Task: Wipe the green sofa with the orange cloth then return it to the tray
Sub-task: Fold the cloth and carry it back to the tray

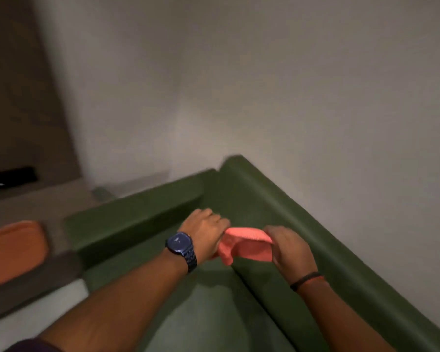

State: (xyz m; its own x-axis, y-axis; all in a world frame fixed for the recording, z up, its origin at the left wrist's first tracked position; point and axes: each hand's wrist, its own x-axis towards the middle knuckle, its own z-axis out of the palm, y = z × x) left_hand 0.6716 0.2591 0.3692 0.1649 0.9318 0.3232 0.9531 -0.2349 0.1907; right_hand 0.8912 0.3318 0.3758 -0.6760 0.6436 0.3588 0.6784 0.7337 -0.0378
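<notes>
The orange cloth (pixel 241 246) is stretched between both hands just above the green sofa (pixel 201 313), near the corner where the armrest meets the backrest. My left hand (pixel 205 226), with a dark blue watch on its wrist, grips the cloth's left end. My right hand (pixel 288 246), with a thin dark band on its wrist, grips the right end over the foot of the backrest (pixel 302 224). No tray is in view. The picture is blurred by motion.
A white wall (pixel 290 97) runs close behind the sofa's backrest. An orange cushion (pixel 13 250) lies on a grey ledge at the left. Beyond the sofa's armrest (pixel 135 212) is a beige floor and a dark shape at the far left.
</notes>
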